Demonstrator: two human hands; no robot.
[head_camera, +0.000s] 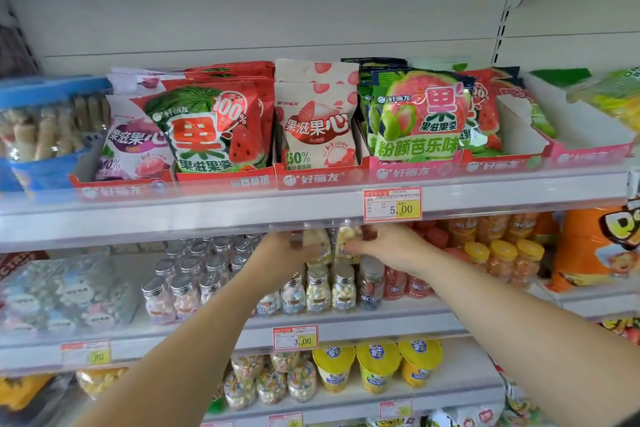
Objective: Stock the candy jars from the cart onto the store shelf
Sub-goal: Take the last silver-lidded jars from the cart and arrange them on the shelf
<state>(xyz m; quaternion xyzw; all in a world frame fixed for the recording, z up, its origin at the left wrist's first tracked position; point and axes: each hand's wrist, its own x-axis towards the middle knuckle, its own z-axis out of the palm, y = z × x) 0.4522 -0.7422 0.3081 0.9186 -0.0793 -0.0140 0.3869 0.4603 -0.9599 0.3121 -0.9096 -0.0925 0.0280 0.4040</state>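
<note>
The left hand grips one candy jar, the right hand a second jar — both just under the upper shelf front edge; keep them upright, clear of the silver-capped row.

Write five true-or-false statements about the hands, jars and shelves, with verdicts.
1. The left hand holds the left jar and the right hand holds the right jar. True.
2. Both held jars are above the silver-lidded jars on the middle shelf. True.
3. The top tag reads 3.00. False: it reads 5.00.
4. The top shelf holds jars only. False: it holds mostly gummy bags.
5. Yellow-lidded jars stand to the right of the hands. True.
</note>
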